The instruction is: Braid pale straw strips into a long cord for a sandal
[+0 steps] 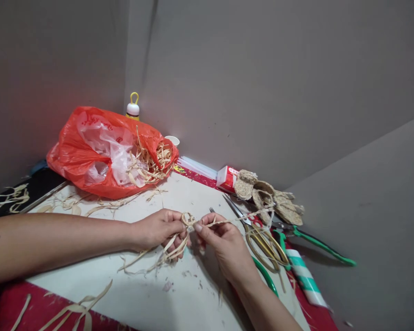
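The small straw ring [188,218] lies between your hands above the surface [138,285], right at your left fingertips. The long line here is the twisted cord [241,217], running rightward from the ring toward the woven pieces [287,207]. Your left hand [163,228] pinches the ring, loose strands [172,248] hanging below; your right hand [224,243], fingers closed, grips the cord just beside it.

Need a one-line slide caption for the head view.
Left hand pinches a small straw-like loop, right hand a twisted strand, above a pale board; red bag behind, gold-handled scissors at right.
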Tool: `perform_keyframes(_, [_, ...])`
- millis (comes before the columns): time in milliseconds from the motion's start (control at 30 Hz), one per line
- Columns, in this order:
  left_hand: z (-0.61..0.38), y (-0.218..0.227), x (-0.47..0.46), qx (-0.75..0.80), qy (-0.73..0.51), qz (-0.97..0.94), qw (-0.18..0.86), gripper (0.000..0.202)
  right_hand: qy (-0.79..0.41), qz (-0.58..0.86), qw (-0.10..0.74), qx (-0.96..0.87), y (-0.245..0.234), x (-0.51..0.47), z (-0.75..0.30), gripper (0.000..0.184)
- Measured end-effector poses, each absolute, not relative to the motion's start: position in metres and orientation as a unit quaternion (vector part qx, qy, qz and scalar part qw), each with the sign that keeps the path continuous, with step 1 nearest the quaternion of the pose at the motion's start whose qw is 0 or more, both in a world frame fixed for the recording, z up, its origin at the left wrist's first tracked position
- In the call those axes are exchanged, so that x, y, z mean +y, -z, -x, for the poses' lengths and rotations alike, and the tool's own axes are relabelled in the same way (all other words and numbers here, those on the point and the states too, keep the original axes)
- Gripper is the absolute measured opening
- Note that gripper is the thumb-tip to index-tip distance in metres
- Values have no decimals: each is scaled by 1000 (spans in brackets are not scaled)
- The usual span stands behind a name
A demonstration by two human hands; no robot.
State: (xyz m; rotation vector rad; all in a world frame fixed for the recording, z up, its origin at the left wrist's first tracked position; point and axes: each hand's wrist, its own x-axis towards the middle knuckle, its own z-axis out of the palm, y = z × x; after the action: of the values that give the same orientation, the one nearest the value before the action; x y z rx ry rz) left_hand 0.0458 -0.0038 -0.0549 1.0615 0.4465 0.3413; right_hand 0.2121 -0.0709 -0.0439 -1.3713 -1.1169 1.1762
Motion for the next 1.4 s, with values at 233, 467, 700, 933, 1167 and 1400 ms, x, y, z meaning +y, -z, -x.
perform_keyframes(233, [-45, 50, -6, 234, -156, -449, 848, 20, -478, 574, 483, -457, 42, -75, -204, 24])
perform_keyframes(467, [-44, 47, -5, 246, -150, -445, 848, 21, -454, 570, 497, -472, 38, -77, -200, 30])
perform_keyframes(700, [-45, 55, -2, 245, -172, -504, 810, 26, -435, 576, 509, -469, 34, -78, -194, 34])
perform_keyframes(933, [-46, 55, -2, 254, -222, -545, 767, 23, -436, 593, 515, -439, 36, -78, -194, 30])
perform_keyframes(1167, [-39, 49, -8, 265, -302, -719, 567, 20, -398, 620, 465, -491, 40, -79, -196, 14])
perform_keyframes(1400, [-41, 48, -8, 277, -289, -692, 601, 14, -448, 573, 535, -430, 36, -79, -193, 14])
